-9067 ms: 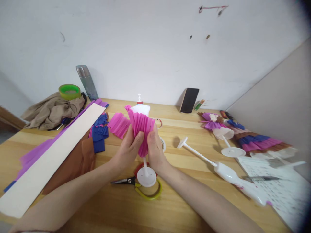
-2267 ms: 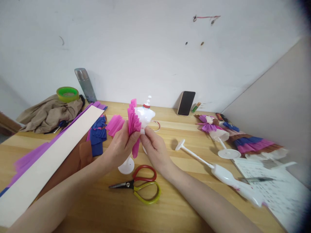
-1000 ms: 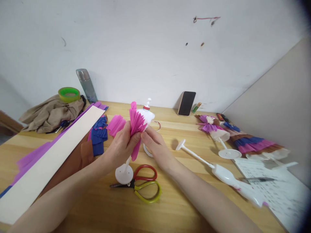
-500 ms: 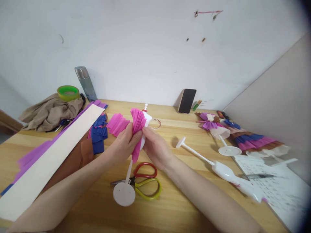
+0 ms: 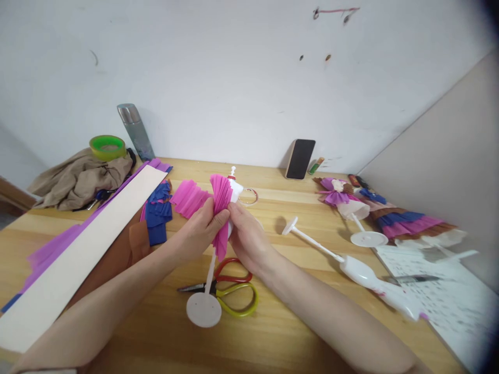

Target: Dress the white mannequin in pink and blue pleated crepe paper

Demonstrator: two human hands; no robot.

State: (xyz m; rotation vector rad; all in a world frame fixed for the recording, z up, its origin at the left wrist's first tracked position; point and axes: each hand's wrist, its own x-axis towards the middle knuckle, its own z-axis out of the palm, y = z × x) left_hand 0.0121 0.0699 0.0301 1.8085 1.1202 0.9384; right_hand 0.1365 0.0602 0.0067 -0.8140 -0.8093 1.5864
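Pink crepe paper point(image 5: 221, 193), gathered into pleats, is pinched in my left hand point(image 5: 205, 223). A loose pleated length of it spreads to the left of my fingers. My right hand point(image 5: 247, 231) has its fingers closed at the right side of the pleats, on a white mannequin form point(image 5: 235, 190) partly hidden behind the paper. The form's thin stem runs down to a round white base point(image 5: 203, 310) tilted toward me. Below my hands lie scissors point(image 5: 237, 298) with one red and one yellow handle, partly behind the stem.
At left lie a long cream card strip point(image 5: 89, 254), blue ruffled paper point(image 5: 158, 218), brown paper, a cloth point(image 5: 81, 176), green tape point(image 5: 108, 147) and a flask point(image 5: 136, 132). At right are another white mannequin form point(image 5: 362, 275), paper-dressed figures point(image 5: 409, 221), a phone point(image 5: 300, 159) and a written sheet point(image 5: 448, 306).
The round base has swung slightly to the right and up in view. My hands keep nearly the same hold on the paper and form. The view has shifted a little.
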